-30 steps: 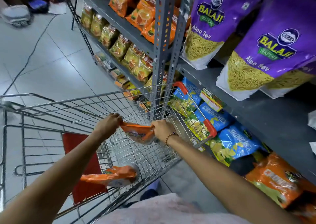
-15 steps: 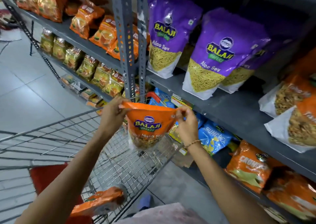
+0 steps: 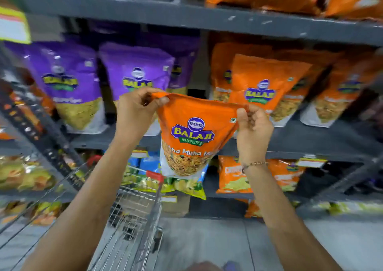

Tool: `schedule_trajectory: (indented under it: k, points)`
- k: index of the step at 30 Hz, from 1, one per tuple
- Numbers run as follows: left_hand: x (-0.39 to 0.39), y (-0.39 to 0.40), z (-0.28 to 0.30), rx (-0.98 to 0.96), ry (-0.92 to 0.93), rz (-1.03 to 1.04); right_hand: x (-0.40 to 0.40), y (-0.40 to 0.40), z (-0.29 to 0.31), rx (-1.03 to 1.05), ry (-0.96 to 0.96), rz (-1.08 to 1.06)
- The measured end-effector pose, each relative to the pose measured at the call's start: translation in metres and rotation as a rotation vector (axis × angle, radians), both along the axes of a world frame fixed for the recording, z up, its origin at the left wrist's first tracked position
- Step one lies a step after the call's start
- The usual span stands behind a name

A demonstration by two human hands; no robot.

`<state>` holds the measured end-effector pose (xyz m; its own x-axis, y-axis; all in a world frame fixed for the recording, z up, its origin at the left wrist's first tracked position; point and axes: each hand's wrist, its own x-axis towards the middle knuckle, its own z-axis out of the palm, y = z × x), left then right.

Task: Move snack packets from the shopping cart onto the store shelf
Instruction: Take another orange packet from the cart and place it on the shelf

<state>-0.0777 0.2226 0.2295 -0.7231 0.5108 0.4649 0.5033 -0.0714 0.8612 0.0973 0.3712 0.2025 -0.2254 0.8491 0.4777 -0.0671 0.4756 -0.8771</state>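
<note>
Lifted from cart [image 3: 132, 212]: orange packet [image 3: 192, 134], left hand [image 3: 134, 113] and right hand [image 3: 253, 125] pinching top corners; purple bags [image 3: 70, 84] behind.

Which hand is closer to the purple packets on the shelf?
Left. The left hand overlaps a purple packet in view; the right hand is off to their right, in front of the orange packets.

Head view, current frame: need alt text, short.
Two hands, left and right, hold an orange snack packet by its top corners before a grey store shelf stocked with purple packets and orange packets. A wire shopping cart stands below.
</note>
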Motion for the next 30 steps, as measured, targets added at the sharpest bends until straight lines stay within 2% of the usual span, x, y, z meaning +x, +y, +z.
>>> schedule_trajectory:
  k: [6,13,16,26,30]
  points:
    - [0.062,0.1,0.004,-0.037,0.04,-0.214,0.083,0.078,0.01,-0.019,0.024,-0.236]
    - [0.145,0.192,0.008,0.037,0.054,-0.19,0.15,0.179,0.024,-0.044,0.04,-0.32]
    - [0.171,0.226,0.014,0.022,0.082,-0.163,0.164,0.222,0.031,-0.063,0.034,-0.293]
    - [0.209,0.317,0.037,0.019,0.105,0.051,0.179,0.332,0.048,-0.227,0.178,0.043]
    - [0.209,0.339,0.036,-0.004,0.09,0.115,0.171,0.354,0.047,-0.242,0.107,0.067]
